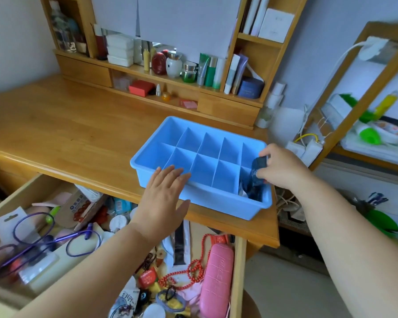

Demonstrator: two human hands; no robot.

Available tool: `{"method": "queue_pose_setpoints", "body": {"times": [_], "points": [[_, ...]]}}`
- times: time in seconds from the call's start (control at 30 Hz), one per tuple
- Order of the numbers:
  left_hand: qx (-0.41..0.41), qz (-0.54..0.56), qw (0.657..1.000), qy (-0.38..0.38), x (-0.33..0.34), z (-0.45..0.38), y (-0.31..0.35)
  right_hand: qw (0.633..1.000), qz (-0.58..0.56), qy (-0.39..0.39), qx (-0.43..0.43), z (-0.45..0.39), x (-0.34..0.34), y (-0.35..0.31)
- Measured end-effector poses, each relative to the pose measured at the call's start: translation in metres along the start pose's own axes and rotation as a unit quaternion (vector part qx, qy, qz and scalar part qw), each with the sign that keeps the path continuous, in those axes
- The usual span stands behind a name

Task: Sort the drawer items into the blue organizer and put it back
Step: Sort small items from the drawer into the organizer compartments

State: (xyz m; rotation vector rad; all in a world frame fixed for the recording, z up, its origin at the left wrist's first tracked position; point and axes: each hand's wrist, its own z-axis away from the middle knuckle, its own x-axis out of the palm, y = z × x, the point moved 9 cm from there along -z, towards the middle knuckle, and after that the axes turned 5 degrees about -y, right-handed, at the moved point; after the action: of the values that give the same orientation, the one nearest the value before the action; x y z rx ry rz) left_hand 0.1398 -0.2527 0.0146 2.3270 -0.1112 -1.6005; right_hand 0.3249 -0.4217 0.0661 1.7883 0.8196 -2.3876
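On my left the drawer (236,271) stands pulled out, crammed with cords, red beads (189,271) and a pink case (216,283). My left hand (163,203) hovers over it with fingers spread flat, the tips at the near rim of the organizer (156,154). The organizer sits on the worktop (67,134), near its front edge. At its right end my right hand (278,166) pinches a dark packet (255,180), standing in the near right compartment.
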Motion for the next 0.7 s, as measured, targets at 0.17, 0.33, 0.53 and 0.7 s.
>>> {"method": "queue_pose_setpoints", "body": {"times": [0.17,0.33,0.53,0.7], "points": [[0.001,-0.011,1.000,0.009,-0.002,-0.001,0.000,0.981,0.192,-0.011,0.006,-0.011,0.026,-0.011],[0.010,-0.008,1.000,0.001,-0.001,-0.001,0.002,0.962,0.236,0.114,-0.077,-0.004,0.032,-0.026],[0.023,0.003,0.999,-0.047,-0.001,0.000,0.000,0.978,0.204,-0.012,-0.036,-0.010,0.040,-0.016],[0.033,0.143,0.989,0.007,-0.027,0.022,-0.013,0.959,0.206,0.152,-0.118,0.022,0.026,-0.026]]}}
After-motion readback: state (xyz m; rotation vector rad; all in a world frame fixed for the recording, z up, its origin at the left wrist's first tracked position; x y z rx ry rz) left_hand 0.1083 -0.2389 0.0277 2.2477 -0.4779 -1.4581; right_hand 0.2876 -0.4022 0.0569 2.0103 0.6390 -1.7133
